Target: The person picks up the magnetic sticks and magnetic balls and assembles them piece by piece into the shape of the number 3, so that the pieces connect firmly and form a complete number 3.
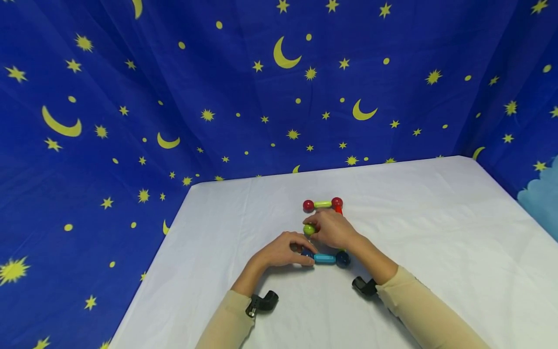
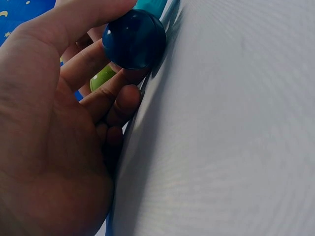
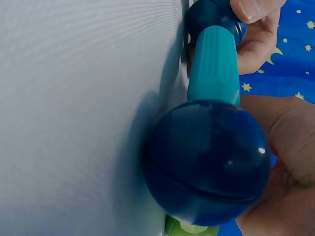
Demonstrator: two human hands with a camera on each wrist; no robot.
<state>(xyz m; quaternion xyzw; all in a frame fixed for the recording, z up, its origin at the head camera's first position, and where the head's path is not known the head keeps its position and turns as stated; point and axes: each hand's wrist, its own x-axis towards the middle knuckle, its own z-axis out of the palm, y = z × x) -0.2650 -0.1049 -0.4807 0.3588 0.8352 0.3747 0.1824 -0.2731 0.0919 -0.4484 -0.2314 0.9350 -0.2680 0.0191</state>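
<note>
My left hand holds a dark blue ball between thumb and fingers, low against the tabletop. That ball joins one end of a light blue ridged rod; a second dark blue ball caps the other end, below my right wrist. My right hand pinches a green ball with its fingertips, just beyond the left hand. Behind it, a yellow-green rod links a red ball and another red ball. A red rod runs from the latter toward me, partly hidden by my right hand.
A white cloth covers the table. Blue curtain with yellow moons and stars hangs behind and at both sides. Near the right dark blue ball a green piece shows, mostly hidden. Each wrist carries a black camera mount.
</note>
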